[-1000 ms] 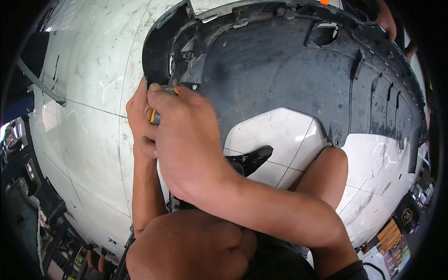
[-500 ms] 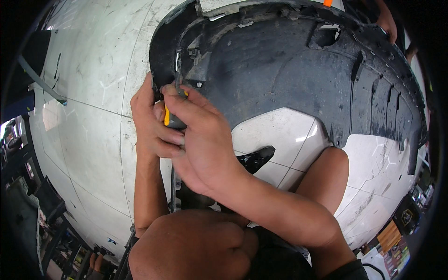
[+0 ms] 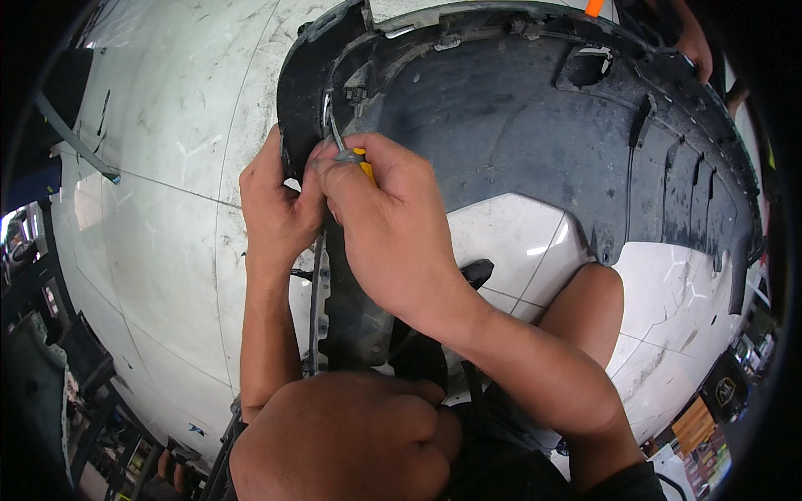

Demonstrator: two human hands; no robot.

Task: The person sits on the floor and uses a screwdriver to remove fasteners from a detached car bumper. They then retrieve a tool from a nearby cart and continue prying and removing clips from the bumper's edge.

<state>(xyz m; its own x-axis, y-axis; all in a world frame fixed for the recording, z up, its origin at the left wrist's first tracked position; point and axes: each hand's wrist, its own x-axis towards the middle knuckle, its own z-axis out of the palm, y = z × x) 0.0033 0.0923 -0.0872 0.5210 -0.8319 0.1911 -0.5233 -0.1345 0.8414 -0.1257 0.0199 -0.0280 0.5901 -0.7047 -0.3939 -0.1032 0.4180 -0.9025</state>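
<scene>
The floor (image 3: pixel 167 125) is made of large white glossy tiles with thin dark joints, scuffed and stained in places. On it lies a big black plastic car bumper (image 3: pixel 535 125), inner side up, dusty and grey, curving from the far left to the right. At the left rim of the scene are dark racks and clutter, too bent and dim to identify. At the near right some small boxes (image 3: pixel 706 417) stand on the floor; what is in them I cannot tell.

The left hand (image 3: pixel 276 209) is closed on the left end of the bumper, fingers wrapped over its edge. The right hand (image 3: pixel 384 217) is closed around a screwdriver with a yellow handle (image 3: pixel 365 167); its metal shaft points up into the bumper's end, just beside the left hand. A bare knee (image 3: pixel 585 317) rests at the near right
</scene>
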